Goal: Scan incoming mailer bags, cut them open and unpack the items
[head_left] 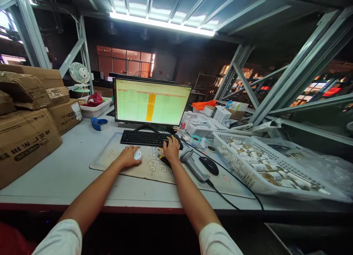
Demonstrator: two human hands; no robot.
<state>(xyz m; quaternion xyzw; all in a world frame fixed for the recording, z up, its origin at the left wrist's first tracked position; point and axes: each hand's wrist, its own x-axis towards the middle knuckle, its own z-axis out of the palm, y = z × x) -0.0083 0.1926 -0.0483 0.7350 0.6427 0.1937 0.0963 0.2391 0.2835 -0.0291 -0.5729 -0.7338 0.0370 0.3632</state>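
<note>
My left hand (127, 156) rests on the desk mat (110, 157), its fingers closed round a small white object with a round face (137, 154) and a dark dot in its middle. What kind of thing it is, I cannot make out. Over the right end of the black keyboard (142, 137) lies my right hand (172, 149), fingers stretched out and touching the keys. Behind the keyboard a monitor (132, 104) shows a spreadsheet with an orange column. Just right of my right forearm are a grey barcode scanner (193, 165) and a black mouse (209, 165).
A white basket (234, 166) of small labelled bottles stands at the right. Cardboard boxes (27, 141) are stacked at the left. A blue tape dispenser (98, 123) sits left of the monitor, a plastic bottle (184, 125) right of it. The scanner's cable (223, 196) crosses the desk.
</note>
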